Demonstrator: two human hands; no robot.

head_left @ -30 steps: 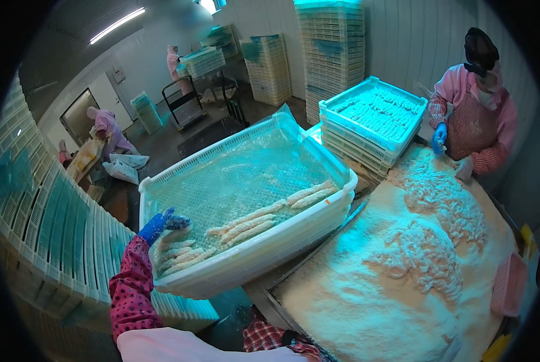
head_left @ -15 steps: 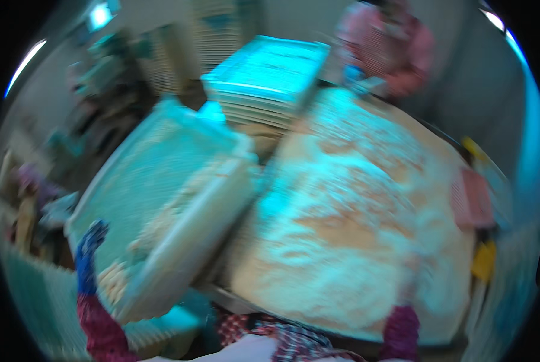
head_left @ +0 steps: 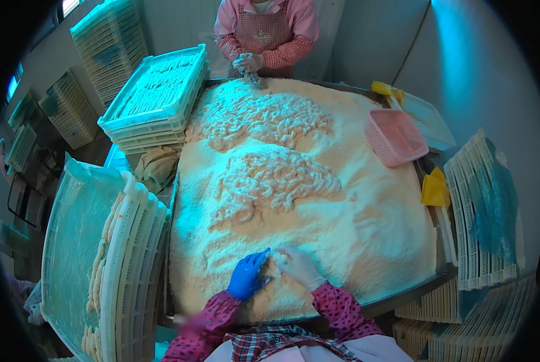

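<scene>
At far left we find a white tray (head_left: 79,211) on top of a stack, with pale coated strips (head_left: 102,259) lying in a line along its inner right side. Above and right of it we note a second stack of white trays (head_left: 152,130), the topmost filled with rows of strips. A crumpled tan cloth (head_left: 157,169) lies just below that stack, beside the table.

The table (head_left: 412,294) is spread with pale crumbs (head_left: 378,241), which lie under and around both hands. We see the left hand (head_left: 247,279), in a blue glove, open over the crumbs near the front edge, fingers extended and thumb apart. A co-worker's gloved hands (head_left: 249,62) are together at the far edge. Two heaps of strips, a far heap (head_left: 264,117) and a near heap (head_left: 276,178), lie on the crumbs beyond the left hand.

The right hand (head_left: 302,268), in a whitish glove, is just beside the left, fingers partly bent among the crumbs; we cannot tell whether it grips anything.

On the right side we record a pink basket (head_left: 383,142), a yellow cloth (head_left: 436,188) and stacked trays (head_left: 463,223) with a blue sheet (head_left: 493,205).
</scene>
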